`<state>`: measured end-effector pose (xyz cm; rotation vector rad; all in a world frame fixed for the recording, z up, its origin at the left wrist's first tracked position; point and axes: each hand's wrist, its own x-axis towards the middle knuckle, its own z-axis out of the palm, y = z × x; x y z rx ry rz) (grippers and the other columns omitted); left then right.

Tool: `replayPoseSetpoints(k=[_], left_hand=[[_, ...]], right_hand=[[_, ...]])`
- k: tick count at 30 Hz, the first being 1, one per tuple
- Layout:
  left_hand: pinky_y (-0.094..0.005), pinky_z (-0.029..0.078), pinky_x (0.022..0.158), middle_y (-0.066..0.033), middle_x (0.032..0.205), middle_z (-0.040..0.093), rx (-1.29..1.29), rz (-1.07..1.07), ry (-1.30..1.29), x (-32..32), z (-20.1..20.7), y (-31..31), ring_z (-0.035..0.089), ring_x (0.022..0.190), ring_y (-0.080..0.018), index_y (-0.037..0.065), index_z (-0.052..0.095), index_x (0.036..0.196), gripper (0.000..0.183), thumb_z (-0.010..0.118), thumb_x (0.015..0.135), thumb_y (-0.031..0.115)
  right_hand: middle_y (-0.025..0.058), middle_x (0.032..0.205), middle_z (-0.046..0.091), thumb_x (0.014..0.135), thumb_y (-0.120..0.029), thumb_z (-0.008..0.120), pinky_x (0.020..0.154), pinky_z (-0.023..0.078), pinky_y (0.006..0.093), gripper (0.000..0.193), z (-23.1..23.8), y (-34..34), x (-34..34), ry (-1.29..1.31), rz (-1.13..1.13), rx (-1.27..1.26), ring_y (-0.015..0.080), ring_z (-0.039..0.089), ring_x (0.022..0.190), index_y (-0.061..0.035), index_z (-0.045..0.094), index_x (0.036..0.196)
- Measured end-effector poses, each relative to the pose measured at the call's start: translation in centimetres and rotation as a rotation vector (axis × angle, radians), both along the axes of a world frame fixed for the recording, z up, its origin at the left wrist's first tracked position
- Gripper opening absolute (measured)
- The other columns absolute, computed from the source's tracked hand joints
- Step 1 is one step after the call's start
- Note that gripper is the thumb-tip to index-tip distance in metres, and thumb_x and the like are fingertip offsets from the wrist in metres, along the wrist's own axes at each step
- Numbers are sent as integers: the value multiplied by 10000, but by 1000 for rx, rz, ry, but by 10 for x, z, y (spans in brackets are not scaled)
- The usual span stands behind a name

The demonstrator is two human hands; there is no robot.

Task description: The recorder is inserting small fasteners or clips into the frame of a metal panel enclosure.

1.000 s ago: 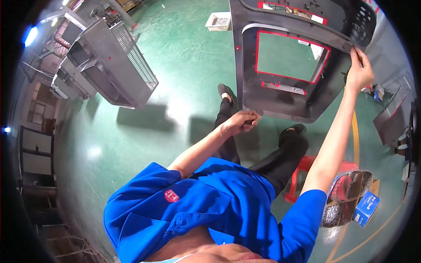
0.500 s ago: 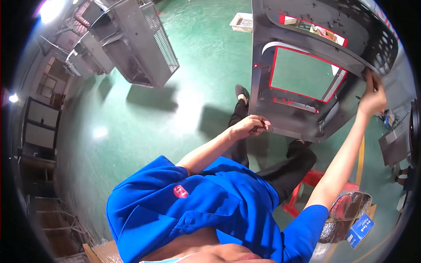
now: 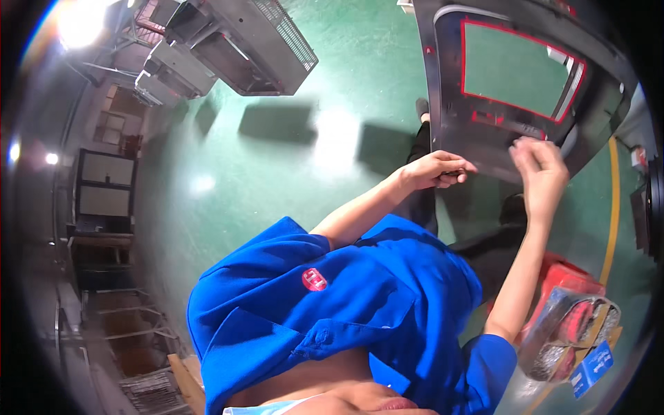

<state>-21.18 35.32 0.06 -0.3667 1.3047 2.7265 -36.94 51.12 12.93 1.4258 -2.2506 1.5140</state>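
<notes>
Bright floor (image 3: 256,187) left of the hands, dark rim around everything, motion blur at the right hand (image 3: 543,166).
A lamp (image 3: 81,26) far left of and beyond the hands burns out to white, with smaller lights (image 3: 52,159) nearer the edge; a white glare (image 3: 337,138) sits between two soft-edged shadows (image 3: 277,126) beyond the left hand (image 3: 437,171), which looks sharper than the right. The shirt (image 3: 346,297) behind the hands is well lit, the trousers (image 3: 484,259) dim. Far left, the shelves (image 3: 104,238) are murky, bent by the fisheye and smeared.
</notes>
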Motion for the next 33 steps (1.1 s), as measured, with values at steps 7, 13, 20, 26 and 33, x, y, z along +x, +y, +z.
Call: replayPoseSetpoints(k=[7,13,20,26,33], left_hand=[[-180,229,413,-14,763,552,60,-228,-58,-5,-13,35,314,504,-23,-1,545,1094,304,457,981,267],[-184,240,412,-28,769,553,36,-297,-150,-8,-32,48,311,499,-25,12,555,979,302,427,991,285],[-188,236,430,23,706,466,-124,-93,-272,-26,-39,29,300,498,-29,-8,528,1220,331,467,965,194],[-174,203,411,50,651,376,-383,64,-252,-64,-30,-12,296,498,-17,-35,552,1172,315,494,950,181],[-191,240,413,26,680,446,-604,144,-293,-95,-43,-28,340,501,-38,-30,561,1176,340,535,917,189]], right_hand=[[44,750,609,762,29,665,641,482,237,76,-123,27,50,-802,238,224,108,610,639,49,650,833],[81,651,661,774,4,660,603,483,235,39,-149,43,44,-784,224,252,115,640,617,36,644,759],[15,736,668,767,-62,662,615,452,199,70,-205,46,27,-905,10,-94,55,597,674,-4,672,804],[7,704,653,752,-56,677,605,450,199,70,-227,45,8,-961,-181,-168,54,587,648,-13,681,806],[18,781,665,744,-31,721,652,454,192,114,-220,18,-46,-838,-517,-664,66,585,677,7,689,847]])
